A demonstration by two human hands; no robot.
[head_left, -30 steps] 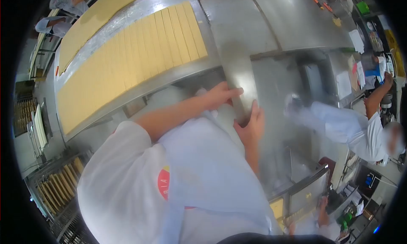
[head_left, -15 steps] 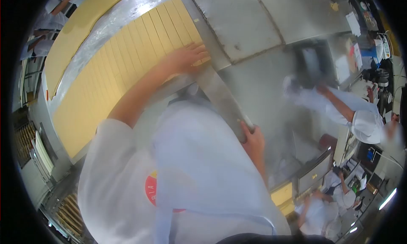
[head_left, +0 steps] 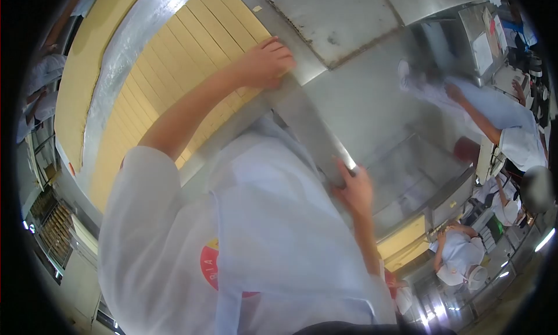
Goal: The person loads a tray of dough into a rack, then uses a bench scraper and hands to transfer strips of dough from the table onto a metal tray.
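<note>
One metal table (head_left: 119, 56) takes up the upper left of the view. It bears two yellow items: a broad sheet (head_left: 96, 50) at the far side, with no cuts visible, and a slab of yellow strips (head_left: 174, 50) nearer the person, parted by many parallel lines. Bare metal shows between them.

A flat metal tray (head_left: 349, 18) with a dark-stained rim lies beyond the strips, at the top centre; dark marks show on its surface.

A long, narrow metal plate (head_left: 317, 125) slants from the near edge of the strips towards the person's right side. The right hand (head_left: 356, 186) is closed around its lower end, in a narrow grip. The left hand (head_left: 270, 61) lies over the end of the strips at the table edge, next to the plate's upper end, fingers bent; whether it grips a strip or the plate cannot be told.

A rack (head_left: 56, 227) at the far left carries rows of golden-brown contents, too small to identify. Yellow material (head_left: 407, 236) is at the lower right, well apart from the hands. Above it stands a dark red container (head_left: 467, 150), its contents not visible. One co-worker (head_left: 520, 146) in white is at the right; another (head_left: 459, 250) is lower down.
</note>
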